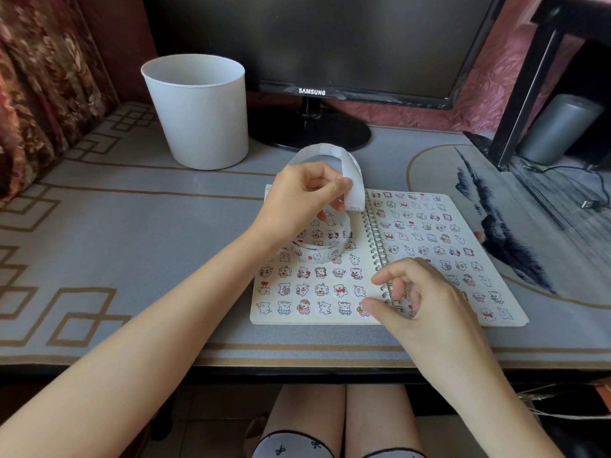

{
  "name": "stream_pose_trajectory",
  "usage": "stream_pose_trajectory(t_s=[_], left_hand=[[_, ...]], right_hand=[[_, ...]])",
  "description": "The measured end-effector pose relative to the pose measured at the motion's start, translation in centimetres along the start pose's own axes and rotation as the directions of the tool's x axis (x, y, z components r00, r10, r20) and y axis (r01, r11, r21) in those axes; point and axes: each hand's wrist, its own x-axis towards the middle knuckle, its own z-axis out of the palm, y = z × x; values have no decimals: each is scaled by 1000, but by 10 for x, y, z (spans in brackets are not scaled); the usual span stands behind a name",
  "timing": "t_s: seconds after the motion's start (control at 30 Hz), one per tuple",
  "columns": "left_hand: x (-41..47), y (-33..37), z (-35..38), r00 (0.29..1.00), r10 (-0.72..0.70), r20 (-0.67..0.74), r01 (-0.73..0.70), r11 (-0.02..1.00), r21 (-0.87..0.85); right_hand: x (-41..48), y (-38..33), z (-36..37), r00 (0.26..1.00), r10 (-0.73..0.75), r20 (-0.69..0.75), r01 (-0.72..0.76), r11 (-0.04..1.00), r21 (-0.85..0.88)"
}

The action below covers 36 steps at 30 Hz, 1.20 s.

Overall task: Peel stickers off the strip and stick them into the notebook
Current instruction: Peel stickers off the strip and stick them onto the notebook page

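Note:
A spiral notebook [496, 320] lies open on the desk, both pages covered with rows of small cartoon bear stickers. My left hand [297, 200] holds a curling white sticker strip [355, 190] above the left page, pinching it between thumb and fingers; the strip loops up behind the hand and down onto the page. My right hand [420, 302] hovers over the notebook's lower middle near the spiral binding [373, 233]. Its thumb tip presses a round sticker [363, 310] at the bottom right of the left page, and its fingers are loosely curled.
A white plastic bin [198, 110] stands at the back left of the grey patterned desk mat [115, 226]. A black monitor [330, 44] on its stand sits behind the notebook. A grey cylinder [558, 127] and a cable [591, 193] are at the right.

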Motion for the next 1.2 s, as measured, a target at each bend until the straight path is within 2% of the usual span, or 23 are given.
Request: stream_pose_trajectory(t_s=[0.2,0.43,0.67,1.1,1.2], left_hand=[[0,1,-1,1000,-3,-1,3,1000,-10],[0,0,-1,1000,-5,-4,5,1000,-3],[0,-1,-1,1000,2,3,-2,1000,5],[1,-2,-3,999,41,7,-42,998,55],[3,-2,-6,999,40,-11,-39,997,67]], right_hand=[[4,7,2,997,77,3,-76,982,170],[7,5,7,999,30,-24,-29,998,58],[7,8,3,998,49,26,-53,986,160],[4,12,-1,996,25,81,-39,982,185],[11,13,-2,998,11,68,-28,964,265]])
